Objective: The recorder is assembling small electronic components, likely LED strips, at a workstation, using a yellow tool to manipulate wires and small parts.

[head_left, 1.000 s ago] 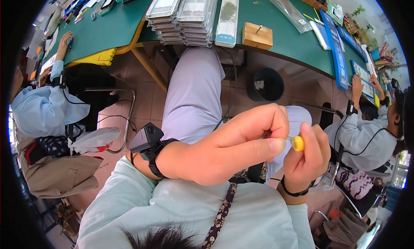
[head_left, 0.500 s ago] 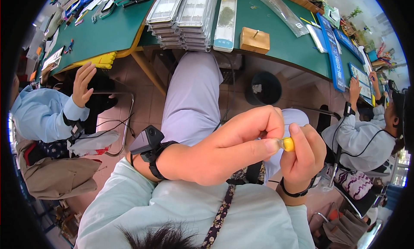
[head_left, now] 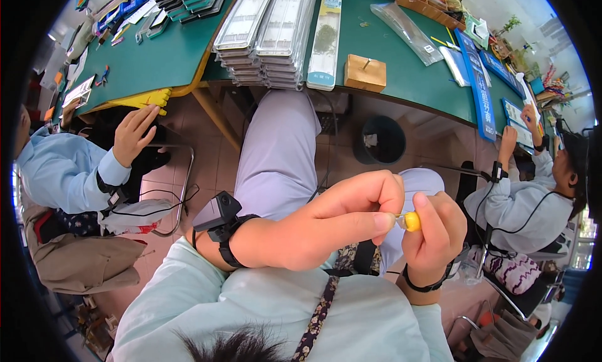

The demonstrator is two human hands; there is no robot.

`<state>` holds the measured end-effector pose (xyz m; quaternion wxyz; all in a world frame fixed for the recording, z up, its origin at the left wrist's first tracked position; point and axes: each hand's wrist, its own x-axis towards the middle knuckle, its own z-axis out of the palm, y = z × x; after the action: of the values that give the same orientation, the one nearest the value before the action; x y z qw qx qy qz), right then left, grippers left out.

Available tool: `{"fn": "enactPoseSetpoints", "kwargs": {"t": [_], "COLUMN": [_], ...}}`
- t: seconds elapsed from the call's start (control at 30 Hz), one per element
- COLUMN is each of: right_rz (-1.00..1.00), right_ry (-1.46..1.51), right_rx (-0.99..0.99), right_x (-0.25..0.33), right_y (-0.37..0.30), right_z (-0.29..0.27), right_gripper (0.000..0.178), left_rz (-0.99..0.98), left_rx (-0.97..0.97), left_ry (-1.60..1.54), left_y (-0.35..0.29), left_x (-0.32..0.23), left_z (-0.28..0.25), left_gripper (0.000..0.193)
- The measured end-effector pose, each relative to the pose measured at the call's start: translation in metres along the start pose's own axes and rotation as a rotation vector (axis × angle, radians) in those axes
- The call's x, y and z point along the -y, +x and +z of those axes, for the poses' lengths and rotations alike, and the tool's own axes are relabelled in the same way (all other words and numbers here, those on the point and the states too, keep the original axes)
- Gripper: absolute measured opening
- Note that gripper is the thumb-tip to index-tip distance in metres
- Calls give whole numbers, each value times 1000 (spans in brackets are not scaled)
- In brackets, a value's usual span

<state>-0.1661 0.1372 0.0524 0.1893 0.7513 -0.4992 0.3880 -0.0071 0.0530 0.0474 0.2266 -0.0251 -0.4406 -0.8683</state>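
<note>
My two hands meet over my lap. My left hand (head_left: 342,218) is closed in a pinch between thumb and fingers on a thin, shiny piece like a wire or pin. That thin piece runs to a small, rounded yellow thing (head_left: 412,222), whose kind I cannot make out. My right hand (head_left: 439,233) holds the yellow thing between thumb and finger, the other fingers curled. Whether the thin piece goes into the yellow thing or only touches it is too small to tell.
On the green table (head_left: 401,54) ahead stand stacked clear plastic boxes (head_left: 282,42), a wooden block (head_left: 365,73) with a peg and a clear plastic sleeve (head_left: 407,32). Below is a dark bin (head_left: 379,142). Co-workers sit left and right, one hand (head_left: 135,133) raised at left.
Both my hands sit slightly farther left and lower in the picture, still holding the same pieces. The table appears lower in view. The left co-worker's hand has shifted right.
</note>
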Motion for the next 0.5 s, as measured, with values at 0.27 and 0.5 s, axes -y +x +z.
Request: {"fn": "enactPoseSetpoints", "kwargs": {"t": [0.27, 0.5], "right_rz": [57, 200], "right_ry": [-35, 169], "right_rx": [-32, -75], "right_x": [-4, 1], "right_y": [-1, -1], "right_z": [6, 2], "right_gripper": [41, 33], "left_rz": [-21, -25], "left_rx": [17, -17], "left_ry": [34, 7], "left_y": [1, -1], "left_x": [4, 5], "left_z": [-6, -2], "left_gripper": [10, 9]}}
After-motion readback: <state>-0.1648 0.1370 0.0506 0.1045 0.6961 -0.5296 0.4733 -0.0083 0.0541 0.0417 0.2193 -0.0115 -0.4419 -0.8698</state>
